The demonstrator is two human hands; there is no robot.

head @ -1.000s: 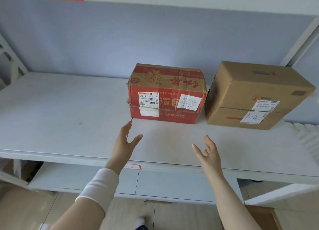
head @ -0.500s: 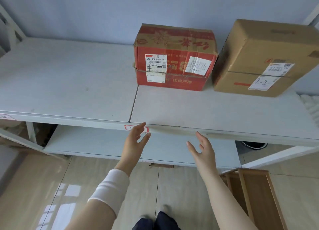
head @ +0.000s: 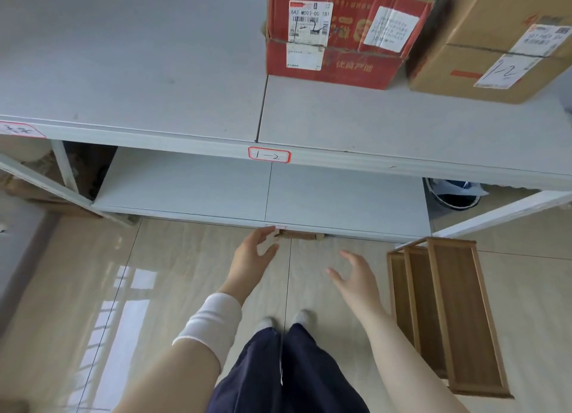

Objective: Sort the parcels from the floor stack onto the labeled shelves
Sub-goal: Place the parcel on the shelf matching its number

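Okay, left hand (head: 252, 258): empty, fingers loosely spread, gripping nothing, held over floor tiles (head: 154, 288) just in front of lower shelf (head: 192, 186).
right hand (head: 356, 278): empty too, fingers spread and slightly bent, apart from left hand.
red parcel (head: 340, 38): on upper shelf (head: 154, 72), right half, two white labels on its front.
brown parcel (head: 489, 50): same shelf, just beside red parcel on the right, sticker handwritten "1-2".
shelf tag (head: 269, 155): red-bordered, reads "1-2", on upper shelf's front edge below red parcel.
wooden rack (head: 445, 313): on floor tiles, right of right hand.
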